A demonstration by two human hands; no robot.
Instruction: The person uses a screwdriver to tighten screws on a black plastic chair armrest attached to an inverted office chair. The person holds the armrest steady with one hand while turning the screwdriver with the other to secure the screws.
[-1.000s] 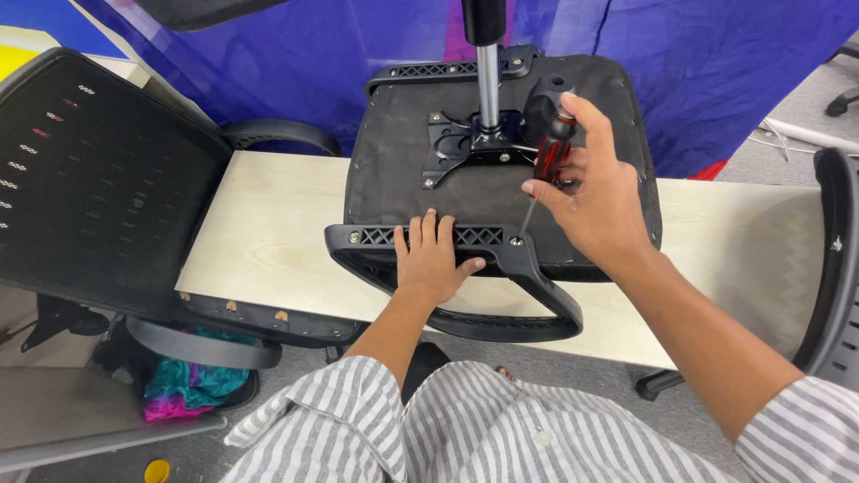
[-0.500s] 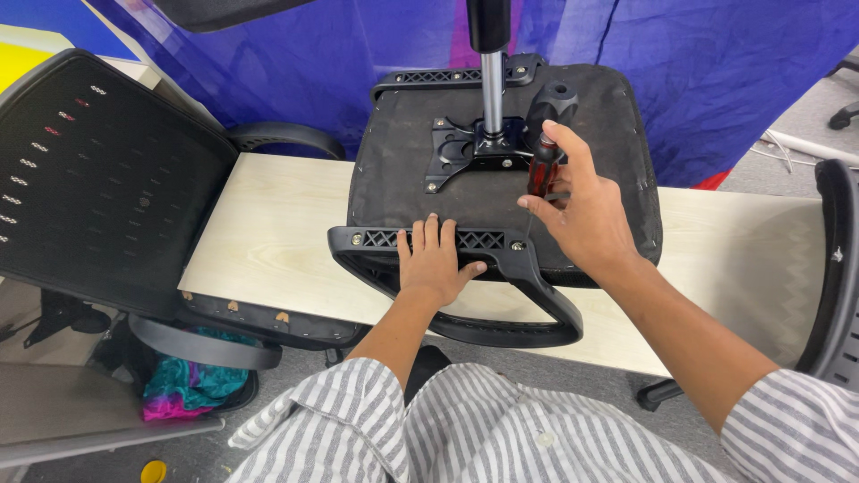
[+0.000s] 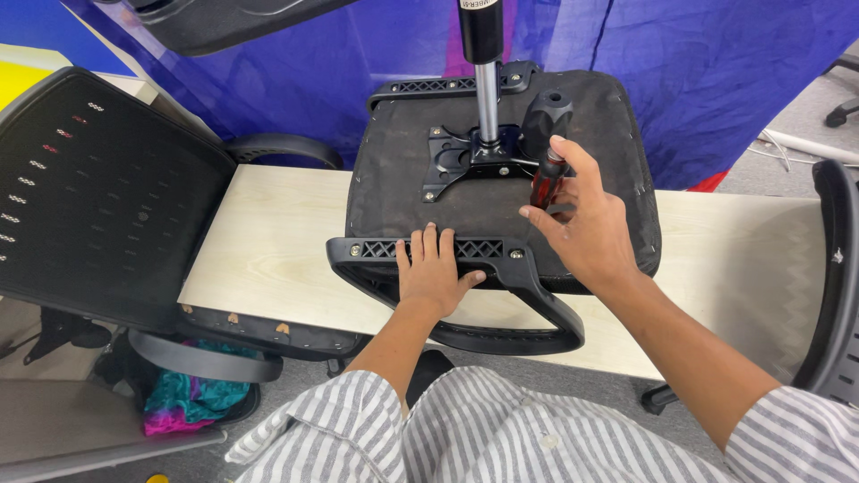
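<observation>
An upturned black office chair seat [image 3: 403, 192] lies on a pale wooden table [image 3: 268, 259], with its metal mechanism plate [image 3: 465, 156] and gas cylinder [image 3: 485, 80] pointing up. A black plastic armrest [image 3: 528, 309] is fixed along the seat's near edge. My left hand [image 3: 434, 268] presses flat on the armrest's ribbed bracket. My right hand [image 3: 586, 228] grips a screwdriver [image 3: 546, 148] with a red and black handle, held upright above the bracket's right end; its tip is hidden behind my hand.
A black mesh chair backrest [image 3: 98, 206] lies on the table's left part. Another black armrest [image 3: 837, 295] shows at the right edge. Blue cloth [image 3: 716, 72] hangs behind the table. A bundle of teal and pink fabric [image 3: 188, 402] sits on the floor at the lower left.
My right hand has lifted the screwdriver off the bracket's right screw and drawn it slightly up and away. My left hand has stayed on the armrest bracket.
</observation>
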